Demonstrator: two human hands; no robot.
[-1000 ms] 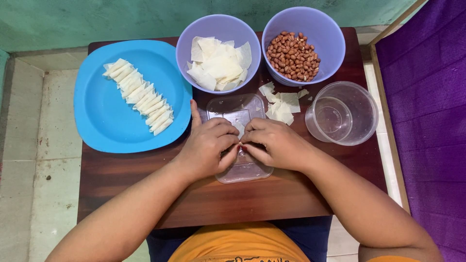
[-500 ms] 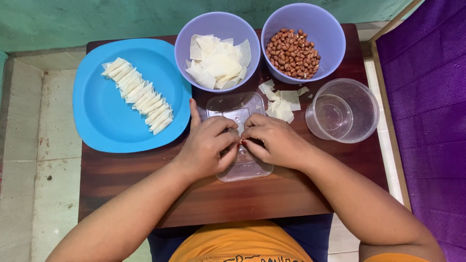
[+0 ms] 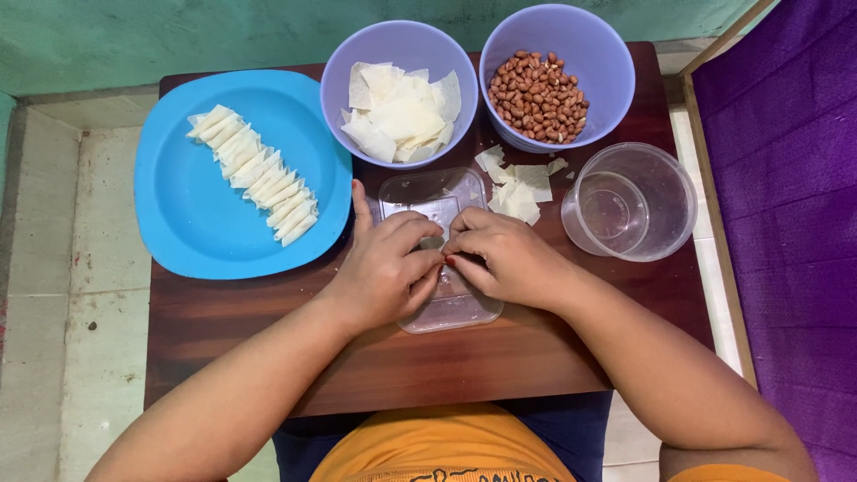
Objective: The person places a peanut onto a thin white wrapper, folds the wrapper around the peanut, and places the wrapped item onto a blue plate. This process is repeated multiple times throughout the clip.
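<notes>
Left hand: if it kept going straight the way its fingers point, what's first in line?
The left hand points right, toward the right hand; their fingertips already meet over the clear tray, pinching something small. So the right hand's fingers come first.

the worktop (image 3: 223, 330) is dark wood with a soft shine. the tray (image 3: 451, 312) and the cup (image 3: 656, 228) are clear glossy plastic. the blue plate (image 3: 178, 214) is smooth plastic, the wrappers (image 3: 402, 112) look matt.

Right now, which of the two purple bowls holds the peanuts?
The right purple bowl, at the table's far right corner beside the clear plastic cup, holds the brown peanuts. The left purple bowl holds white wrapper sheets instead.
</notes>
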